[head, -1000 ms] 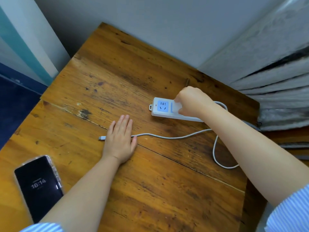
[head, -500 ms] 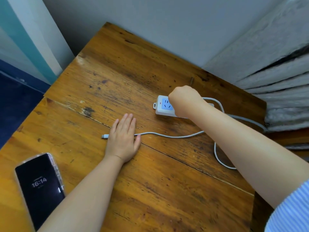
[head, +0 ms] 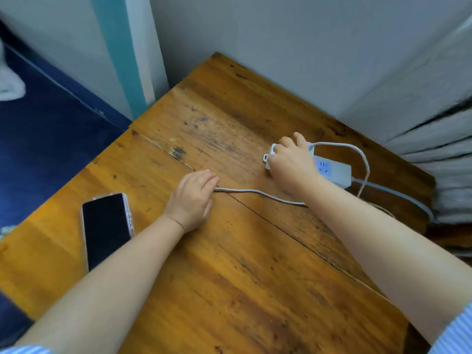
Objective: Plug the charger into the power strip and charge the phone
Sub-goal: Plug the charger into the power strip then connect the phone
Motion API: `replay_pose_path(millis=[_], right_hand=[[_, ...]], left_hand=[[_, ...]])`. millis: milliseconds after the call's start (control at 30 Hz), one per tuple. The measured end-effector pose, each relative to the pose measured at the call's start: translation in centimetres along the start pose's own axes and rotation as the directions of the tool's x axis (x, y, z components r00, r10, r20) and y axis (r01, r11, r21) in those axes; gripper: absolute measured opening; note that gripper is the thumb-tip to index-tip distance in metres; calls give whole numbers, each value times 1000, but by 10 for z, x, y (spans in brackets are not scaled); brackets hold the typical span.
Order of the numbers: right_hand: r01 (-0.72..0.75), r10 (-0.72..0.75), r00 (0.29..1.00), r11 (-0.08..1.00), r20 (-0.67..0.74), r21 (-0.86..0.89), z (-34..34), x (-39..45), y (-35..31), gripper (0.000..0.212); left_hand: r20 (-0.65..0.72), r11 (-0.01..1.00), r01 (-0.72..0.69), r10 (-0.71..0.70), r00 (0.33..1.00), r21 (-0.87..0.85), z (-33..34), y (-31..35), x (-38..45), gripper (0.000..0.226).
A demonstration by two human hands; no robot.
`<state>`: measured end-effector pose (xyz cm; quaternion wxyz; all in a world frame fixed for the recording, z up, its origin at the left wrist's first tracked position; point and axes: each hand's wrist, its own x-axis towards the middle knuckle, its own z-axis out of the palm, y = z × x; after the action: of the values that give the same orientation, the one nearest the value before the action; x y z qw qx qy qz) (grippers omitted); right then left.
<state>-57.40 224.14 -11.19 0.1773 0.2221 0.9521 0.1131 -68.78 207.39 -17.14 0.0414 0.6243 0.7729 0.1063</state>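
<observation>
A white power strip lies at the far right of the wooden table. My right hand presses down over its left end, closed on the charger, which is almost wholly hidden beneath it. A white charging cable loops from behind that hand, passes under my right forearm and runs left to my left hand. The left hand's fingers are curled over the cable's end, so the connector is hidden. The phone lies face up with a dark screen, left of my left forearm.
The strip's grey power cord trails off the right edge toward grey folded fabric. A wall stands just behind the table. Blue floor lies beyond the table's left edge.
My left hand went from lying flat on the cable to curling around its end. My right hand shifted to the strip's left end. The phone screen went dark, and the view swung left.
</observation>
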Motion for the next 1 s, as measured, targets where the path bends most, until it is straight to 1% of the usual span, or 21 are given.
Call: replay_pose_path(millis=[67,100,167,200,233,300,333,400,467,500,533,600,633,700,800,867,933,1000], right_hand=[[77,-73,997,993,-40,95,3,-6,-27,14],[112,-105,993,983,-54,144,5,-8,-43,14],[158,-144,987,956,-74,246,10,-10,-70,18],[163,-145,986,942,-85,293,12,-10,-82,20],[164,-139,986,928,-97,334,14,-9,-89,23],[139,-99,988,896,-116,423,18,-7,-109,30],[118,-79,992,883,-103,455,19,-5,-118,35],[32,-31,999,874,-10,485,21,-2,-139,43],[-77,35,995,878,98,472,22,0,-158,47],[-122,77,990,872,115,473,21,0,-168,47],[-159,131,987,862,91,482,22,-1,-176,47],[-186,235,972,826,-25,533,22,-6,-189,40],[-185,273,959,801,-72,569,22,-9,-194,35],[-165,317,941,743,-123,648,24,-16,-200,28],[-144,373,916,651,-148,746,24,-26,-215,24],[-156,421,895,605,-147,781,23,-34,-223,20],[-181,456,880,573,-128,799,22,-43,-229,16],[-161,462,876,556,-142,816,20,-57,-232,11]], left_hand=[[65,999,-3,0,998,42,-14,-12,-23,29],[97,999,17,-22,995,48,-20,-19,-36,28],[176,996,57,-69,982,69,-32,-35,-59,38],[184,994,50,-68,981,101,-36,-44,-70,41],[191,992,27,-51,980,125,-38,-53,-76,45],[287,985,-25,-26,957,173,-42,-70,-94,54],[383,977,-43,-41,923,208,-43,-79,-102,60],[572,952,-118,-69,817,283,-48,-97,-116,75],[672,951,-173,-47,739,257,-49,-107,-126,87],[708,953,-193,-32,706,235,-51,-112,-131,91],[727,950,-219,-13,686,224,-52,-116,-134,94],[742,936,-283,34,670,212,-52,-120,-137,97],[745,925,-321,65,664,206,-52,-121,-136,97],[743,901,-387,121,659,196,-49,-121,-133,97],[740,854,-491,216,637,174,-46,-124,-128,94],[745,821,-549,268,611,156,-44,-126,-124,93],[749,803,-580,297,592,140,-44,-127,-120,93],[748,790,-598,312,586,138,-44,-128,-117,91]])
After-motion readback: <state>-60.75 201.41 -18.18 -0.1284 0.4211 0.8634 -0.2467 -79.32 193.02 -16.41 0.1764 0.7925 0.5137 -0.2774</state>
